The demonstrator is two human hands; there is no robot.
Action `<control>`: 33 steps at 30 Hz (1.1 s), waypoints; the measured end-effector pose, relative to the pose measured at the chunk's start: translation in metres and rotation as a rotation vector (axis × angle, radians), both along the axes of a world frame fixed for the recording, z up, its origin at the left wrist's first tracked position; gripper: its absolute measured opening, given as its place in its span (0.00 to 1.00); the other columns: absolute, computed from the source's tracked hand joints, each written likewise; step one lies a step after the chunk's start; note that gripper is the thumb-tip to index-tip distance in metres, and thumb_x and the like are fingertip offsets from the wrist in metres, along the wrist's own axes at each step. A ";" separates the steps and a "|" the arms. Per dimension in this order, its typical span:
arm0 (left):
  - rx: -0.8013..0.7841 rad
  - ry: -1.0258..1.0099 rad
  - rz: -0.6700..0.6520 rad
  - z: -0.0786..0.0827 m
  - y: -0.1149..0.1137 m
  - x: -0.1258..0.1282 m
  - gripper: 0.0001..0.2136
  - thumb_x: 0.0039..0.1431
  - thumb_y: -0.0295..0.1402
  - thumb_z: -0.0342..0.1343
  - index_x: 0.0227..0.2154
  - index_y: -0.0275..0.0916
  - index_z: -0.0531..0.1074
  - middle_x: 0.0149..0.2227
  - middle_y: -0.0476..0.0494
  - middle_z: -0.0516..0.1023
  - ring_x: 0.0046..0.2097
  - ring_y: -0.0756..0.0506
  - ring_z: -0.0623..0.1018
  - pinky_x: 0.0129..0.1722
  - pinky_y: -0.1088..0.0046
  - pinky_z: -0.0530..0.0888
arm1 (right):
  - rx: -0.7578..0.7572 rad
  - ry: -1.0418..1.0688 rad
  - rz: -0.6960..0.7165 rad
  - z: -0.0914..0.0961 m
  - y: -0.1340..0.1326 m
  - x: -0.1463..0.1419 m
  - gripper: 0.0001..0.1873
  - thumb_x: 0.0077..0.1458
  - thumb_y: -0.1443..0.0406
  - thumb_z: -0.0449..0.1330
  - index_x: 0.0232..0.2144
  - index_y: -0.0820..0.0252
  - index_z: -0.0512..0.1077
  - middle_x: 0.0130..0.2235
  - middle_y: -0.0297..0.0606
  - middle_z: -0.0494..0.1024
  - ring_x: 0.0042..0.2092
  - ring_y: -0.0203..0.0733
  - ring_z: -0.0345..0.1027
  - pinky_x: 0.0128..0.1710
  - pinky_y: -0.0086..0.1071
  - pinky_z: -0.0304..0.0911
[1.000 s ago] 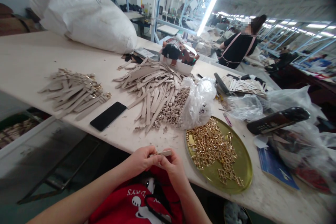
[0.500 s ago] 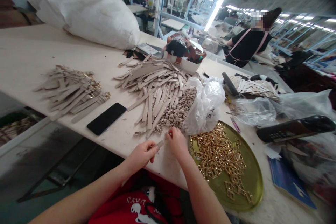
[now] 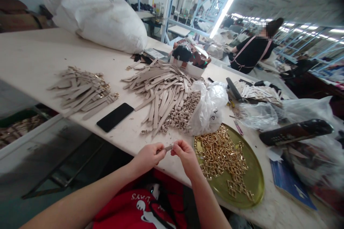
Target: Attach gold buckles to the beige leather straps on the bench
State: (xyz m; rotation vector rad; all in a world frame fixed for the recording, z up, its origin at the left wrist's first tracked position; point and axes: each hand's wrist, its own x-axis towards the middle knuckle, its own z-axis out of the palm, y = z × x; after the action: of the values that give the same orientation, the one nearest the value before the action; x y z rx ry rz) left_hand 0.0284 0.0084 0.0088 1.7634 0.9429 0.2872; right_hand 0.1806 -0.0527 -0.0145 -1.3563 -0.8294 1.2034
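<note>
My left hand is closed on a narrow beige strap that points to the right. At the strap's free end my right hand pinches a tiny pale piece that looks like a strap loop, though the fingers mostly hide it. Just beyond both hands lies a heap of small beige strap loops. Behind these spreads a large pile of flat beige straps. Gold metal buckles are heaped on a round gold tray to the right of my right hand.
A black phone lies left, near a pile of straps with gold buckles. A clear plastic bag stands beside the loops. A white sack fills the back left. Another person is farther off at right.
My right hand has come away from the edge of the loop heap to the end of the strap in my left hand. The view has shifted slightly.
</note>
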 end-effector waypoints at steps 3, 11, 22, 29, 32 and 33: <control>-0.012 0.029 -0.072 0.007 -0.006 -0.004 0.11 0.52 0.38 0.46 0.21 0.37 0.65 0.15 0.55 0.61 0.20 0.52 0.62 0.20 0.78 0.55 | 0.049 -0.047 0.015 0.004 -0.007 -0.007 0.08 0.43 0.63 0.62 0.26 0.59 0.67 0.22 0.27 0.67 0.25 0.31 0.60 0.27 0.27 0.56; -0.163 -0.167 0.023 0.001 -0.018 -0.007 0.11 0.52 0.30 0.44 0.40 0.37 0.59 0.19 0.55 0.67 0.22 0.52 0.65 0.22 0.78 0.60 | 0.025 0.107 -0.008 0.014 -0.017 -0.020 0.12 0.41 0.60 0.64 0.27 0.60 0.68 0.22 0.27 0.67 0.24 0.31 0.60 0.27 0.27 0.56; -0.106 -0.110 0.010 0.011 -0.017 -0.009 0.11 0.54 0.35 0.46 0.39 0.37 0.59 0.21 0.55 0.70 0.21 0.53 0.66 0.22 0.79 0.61 | -0.106 0.498 0.029 0.011 -0.025 -0.029 0.12 0.45 0.57 0.62 0.28 0.59 0.68 0.22 0.28 0.66 0.22 0.29 0.56 0.23 0.24 0.55; 0.003 0.116 0.000 0.006 -0.005 -0.009 0.12 0.50 0.42 0.51 0.30 0.37 0.66 0.25 0.50 0.72 0.28 0.49 0.70 0.25 0.77 0.62 | -0.212 0.638 0.101 0.002 -0.024 -0.027 0.13 0.41 0.59 0.65 0.24 0.61 0.67 0.23 0.30 0.67 0.25 0.30 0.58 0.27 0.25 0.58; -0.123 0.060 -0.006 0.002 -0.002 -0.007 0.13 0.50 0.44 0.51 0.28 0.37 0.67 0.24 0.51 0.71 0.26 0.50 0.69 0.23 0.78 0.62 | -0.178 0.571 0.054 -0.004 -0.022 -0.024 0.13 0.41 0.59 0.64 0.22 0.60 0.65 0.24 0.29 0.67 0.26 0.31 0.59 0.29 0.26 0.57; -0.185 0.032 -0.001 0.001 -0.002 -0.007 0.14 0.50 0.44 0.51 0.29 0.36 0.66 0.23 0.51 0.70 0.25 0.50 0.68 0.22 0.78 0.62 | -0.150 0.513 0.014 -0.007 -0.021 -0.023 0.13 0.42 0.59 0.63 0.22 0.60 0.64 0.23 0.29 0.66 0.26 0.31 0.58 0.29 0.26 0.57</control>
State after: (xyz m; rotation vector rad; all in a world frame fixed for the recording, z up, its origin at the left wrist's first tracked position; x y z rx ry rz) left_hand 0.0210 0.0068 0.0100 1.6027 0.9599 0.1660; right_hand 0.1574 -0.0741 -0.0211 -1.0819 -0.3897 1.5593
